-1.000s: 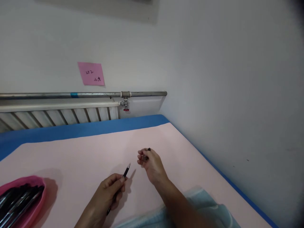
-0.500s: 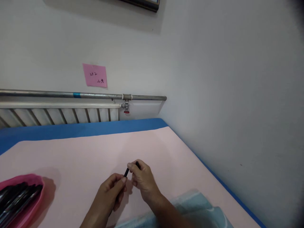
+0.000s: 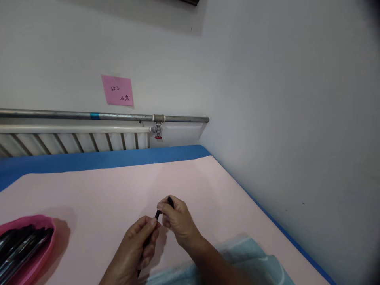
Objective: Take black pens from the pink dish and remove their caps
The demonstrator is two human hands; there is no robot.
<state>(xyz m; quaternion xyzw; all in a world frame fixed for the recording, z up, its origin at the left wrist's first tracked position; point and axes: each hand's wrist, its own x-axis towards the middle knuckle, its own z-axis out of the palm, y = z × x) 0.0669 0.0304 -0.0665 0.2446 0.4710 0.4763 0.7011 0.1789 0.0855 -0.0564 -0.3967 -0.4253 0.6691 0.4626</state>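
My left hand (image 3: 139, 241) is closed around a slim black pen (image 3: 157, 215), fingers wrapped and thumb pressed near its upper part. The pen stands tilted, and its lower end peeks out under the palm. Close above, my right hand (image 3: 179, 221) pinches at the pen's upper end between thumb and fingers. A rounded black piece (image 3: 170, 201) sticks out over the right forefinger; whether it is a separate cap or part of the pen is hidden by the fingers. Both hands hover over the pink tabletop (image 3: 97, 209).
At left a pink basket (image 3: 49, 253) holds several glossy black sticks (image 3: 22, 249). Light blue cloth (image 3: 246, 257) lies by my right forearm. Behind the blue table edge (image 3: 118, 159) are a radiator (image 3: 59, 142), a pipe (image 3: 124, 116) and a pink note (image 3: 118, 91). A wall borders the right.
The view has tilted slightly downward. Slightly more of the rounded black piece shows above my right hand, and the pen's lower end now shows under my left palm. Both hands keep their grip.
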